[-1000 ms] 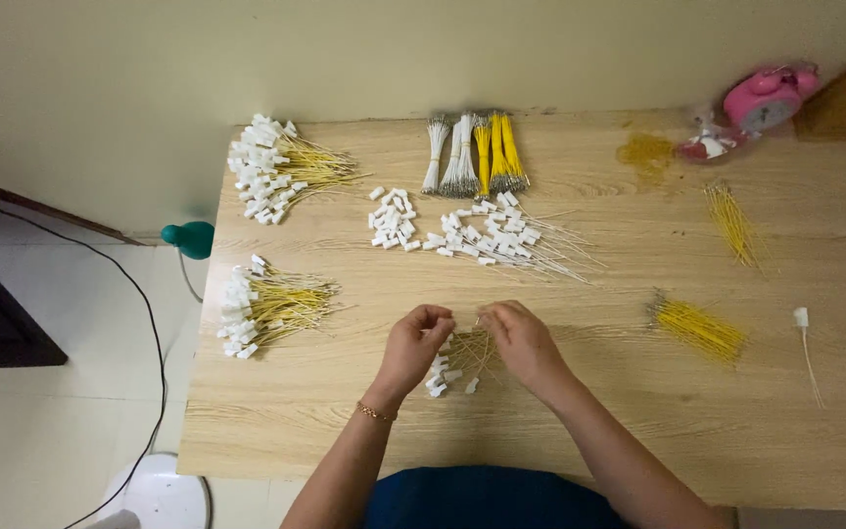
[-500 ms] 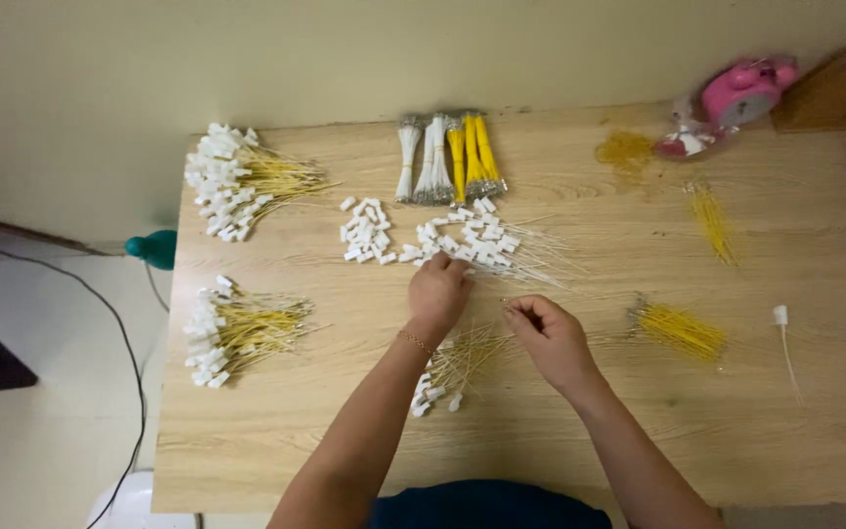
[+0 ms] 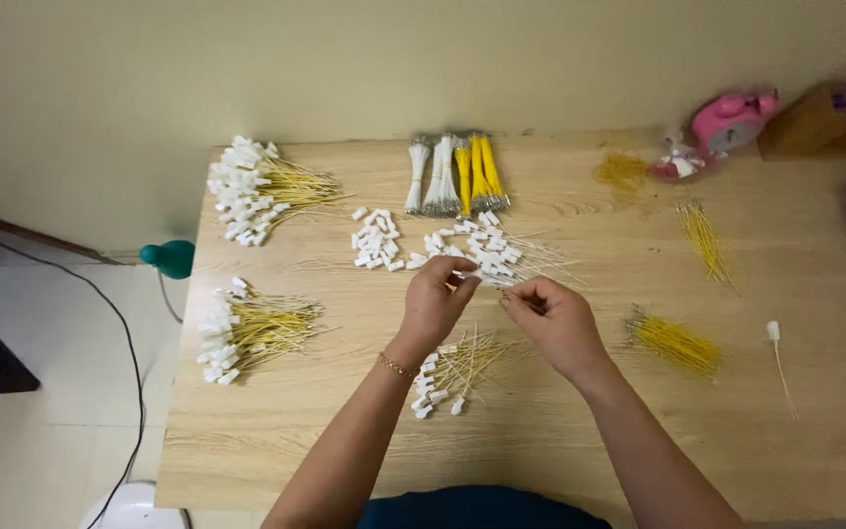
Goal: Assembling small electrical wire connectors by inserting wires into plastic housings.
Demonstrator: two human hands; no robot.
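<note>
Head view: left hand (image 3: 440, 299) & right hand (image 3: 552, 315) pinched on thin wires at the white-connector pile (image 3: 477, 251). Finished bundles (image 3: 255, 328) lie left; loose yellow wires (image 3: 676, 343) remain right.

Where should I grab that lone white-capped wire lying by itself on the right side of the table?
Take the single wire by its white connector, the thicker far end, pinching it from above. The thin wire trails toward you and lies flat on the table, so it would probably be hard to pinch. It lies apart from the yellow wire bundle, so the right hand could likely come straight down on it.
</note>
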